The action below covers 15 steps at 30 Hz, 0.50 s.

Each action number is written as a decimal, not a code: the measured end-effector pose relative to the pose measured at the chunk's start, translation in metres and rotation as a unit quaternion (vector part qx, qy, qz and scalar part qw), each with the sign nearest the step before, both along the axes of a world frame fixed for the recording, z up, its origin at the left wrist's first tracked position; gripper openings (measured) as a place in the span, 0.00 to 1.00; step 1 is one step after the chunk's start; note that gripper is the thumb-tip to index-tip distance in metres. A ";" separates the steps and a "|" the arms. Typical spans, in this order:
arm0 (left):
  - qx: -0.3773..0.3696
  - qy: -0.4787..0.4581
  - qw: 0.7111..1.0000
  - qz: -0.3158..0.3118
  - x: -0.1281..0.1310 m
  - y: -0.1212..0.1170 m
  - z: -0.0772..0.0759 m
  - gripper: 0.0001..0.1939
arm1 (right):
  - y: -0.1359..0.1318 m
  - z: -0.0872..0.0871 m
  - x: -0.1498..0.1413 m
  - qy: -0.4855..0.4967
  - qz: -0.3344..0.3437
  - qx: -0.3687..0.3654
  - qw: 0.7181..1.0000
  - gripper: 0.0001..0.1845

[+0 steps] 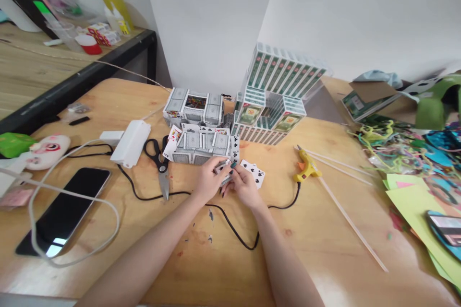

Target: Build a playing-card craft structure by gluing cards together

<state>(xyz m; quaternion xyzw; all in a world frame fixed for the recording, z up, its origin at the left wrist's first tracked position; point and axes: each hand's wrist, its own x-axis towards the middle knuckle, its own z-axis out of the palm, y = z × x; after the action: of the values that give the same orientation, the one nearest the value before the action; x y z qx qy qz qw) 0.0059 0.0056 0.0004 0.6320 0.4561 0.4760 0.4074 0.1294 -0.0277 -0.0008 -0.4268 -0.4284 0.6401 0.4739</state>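
Note:
My left hand (pixel 209 177) and my right hand (pixel 245 183) meet at the middle of the wooden table (pixel 108 105), both pinched on a small folded playing card piece (pixel 225 169). Just behind them stands a low box built of playing cards (pixel 200 145). Loose club cards (pixel 254 171) lie under and beside my right hand. A second card box (pixel 194 106) sits further back, and a taller card structure (pixel 277 96) rises behind right.
Black scissors (pixel 160 160), a white adapter (pixel 130 142) and a phone (pixel 66 208) with a white cable lie left. A yellow glue gun (pixel 305 169), its black cord (pixel 230 225) and thin sticks (pixel 345 216) lie right. Coloured paper (pixel 418 201) is piled at far right.

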 end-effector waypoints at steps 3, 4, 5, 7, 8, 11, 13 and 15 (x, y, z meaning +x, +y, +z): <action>-0.010 0.019 1.000 0.014 0.002 -0.001 0.000 0.08 | -0.001 0.003 -0.002 -0.013 0.006 0.004 1.000 0.16; -0.018 0.013 1.000 0.019 0.003 -0.001 0.000 0.08 | -0.001 0.004 -0.002 -0.020 0.006 0.004 1.000 0.16; -0.029 0.005 0.999 0.021 0.003 -0.001 0.001 0.08 | -0.001 0.005 -0.003 -0.028 0.005 0.005 1.000 0.17; -0.057 -0.018 0.998 0.022 0.003 -0.001 0.004 0.09 | -0.001 0.007 -0.003 -0.046 0.000 0.008 0.999 0.18; -0.073 -0.031 0.997 0.023 0.004 -0.001 0.005 0.10 | 0.000 0.007 -0.002 -0.052 -0.003 0.010 0.999 0.19; -0.127 -0.071 0.989 0.022 0.004 0.000 0.009 0.11 | 0.000 0.005 -0.002 -0.058 -0.009 0.019 0.998 0.19; -0.165 -0.099 0.981 0.017 0.004 0.000 0.009 0.12 | 0.000 0.003 -0.002 -0.055 -0.009 0.022 0.998 0.19; -0.192 -0.127 0.973 0.015 0.003 0.000 0.007 0.13 | -0.001 0.001 -0.002 -0.053 -0.009 0.021 0.998 0.19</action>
<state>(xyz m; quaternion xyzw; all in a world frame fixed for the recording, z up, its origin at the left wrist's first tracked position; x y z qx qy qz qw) 0.0093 0.0060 0.0073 0.4700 0.4925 0.4620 0.5685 0.1278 -0.0285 0.0003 -0.4545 -0.4623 0.6028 0.4651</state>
